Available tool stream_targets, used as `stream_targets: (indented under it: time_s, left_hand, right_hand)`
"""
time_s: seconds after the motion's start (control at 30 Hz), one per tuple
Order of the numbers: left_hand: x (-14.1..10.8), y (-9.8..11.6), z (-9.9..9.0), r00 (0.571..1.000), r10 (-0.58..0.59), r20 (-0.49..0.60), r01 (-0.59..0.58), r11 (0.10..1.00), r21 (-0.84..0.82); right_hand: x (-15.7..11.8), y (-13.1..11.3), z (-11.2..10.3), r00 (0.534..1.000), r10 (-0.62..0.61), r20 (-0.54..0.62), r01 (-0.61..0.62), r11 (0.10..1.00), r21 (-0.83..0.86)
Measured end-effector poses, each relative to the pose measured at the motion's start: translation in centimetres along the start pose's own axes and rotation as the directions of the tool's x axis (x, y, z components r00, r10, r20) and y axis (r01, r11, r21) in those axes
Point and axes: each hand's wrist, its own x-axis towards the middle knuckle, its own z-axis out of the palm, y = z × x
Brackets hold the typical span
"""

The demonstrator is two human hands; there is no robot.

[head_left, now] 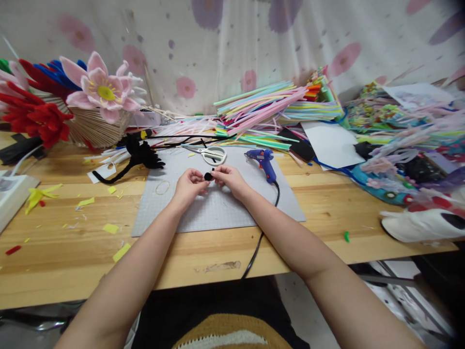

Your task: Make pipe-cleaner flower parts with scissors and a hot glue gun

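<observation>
A small round black piece, like a coil of fuzzy pipe cleaner [208, 177], is between my two hands above the grey cutting mat [156, 213]. My left hand [190, 186] pinches it from the left. My right hand [229, 181] has its fingertips closed at its right edge, where a short black end sticks up. Just beyond my hands lie white-handled scissors [215, 156]. To the right a blue glue gun [265, 164] rests on the mat. A black fuzzy shape with a long curved stem [141, 157] lies at the mat's left edge.
Bundles of coloured pipe cleaners [261, 106] are piled at the back. Left stand pink and red fuzzy flowers [105, 92] and a white power strip [14, 196]. The glue gun's black cord [259, 242] runs over the front edge. A white bottle-like object [414, 225] lies right.
</observation>
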Motion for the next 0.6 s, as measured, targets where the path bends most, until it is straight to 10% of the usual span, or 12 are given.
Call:
stream_targets:
  time_s: [0.6]
  left_hand:
    - [0.12, 0.12, -0.06, 0.998, -0.064, -0.017, 0.063, 0.996, -0.063]
  right_hand:
    - [-0.17, -0.16, 0.16, 1.000, 0.007, -0.021, -0.008, 0.999, -0.049]
